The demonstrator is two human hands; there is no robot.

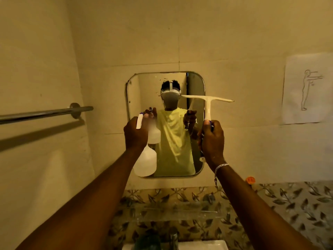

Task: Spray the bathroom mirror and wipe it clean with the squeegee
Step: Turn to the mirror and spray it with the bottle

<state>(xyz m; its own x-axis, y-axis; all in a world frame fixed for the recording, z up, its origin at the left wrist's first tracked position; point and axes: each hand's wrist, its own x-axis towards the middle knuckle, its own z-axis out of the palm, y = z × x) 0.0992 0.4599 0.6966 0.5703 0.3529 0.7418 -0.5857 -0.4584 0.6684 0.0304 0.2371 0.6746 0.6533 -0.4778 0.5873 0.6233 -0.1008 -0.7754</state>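
A small rounded-corner mirror (144,87) hangs on the tiled wall straight ahead, with dark specks near its top. My left hand (136,135) grips a white spray bottle (145,164) by the neck, its nozzle raised toward the mirror's lower left part. My right hand (212,141) holds a white squeegee (207,101) upright by its handle. Its blade lies level across the mirror's right edge at about mid height. Whether the blade touches the glass cannot be told. The mirror reflects a person in a yellow shirt holding both tools.
A chrome towel bar (45,113) juts from the left wall. A paper sheet (304,87) with a figure drawing is stuck on the right. Below are a clear glass shelf (173,210), a tap (173,238), a white basin (207,246) and an orange cap (250,179).
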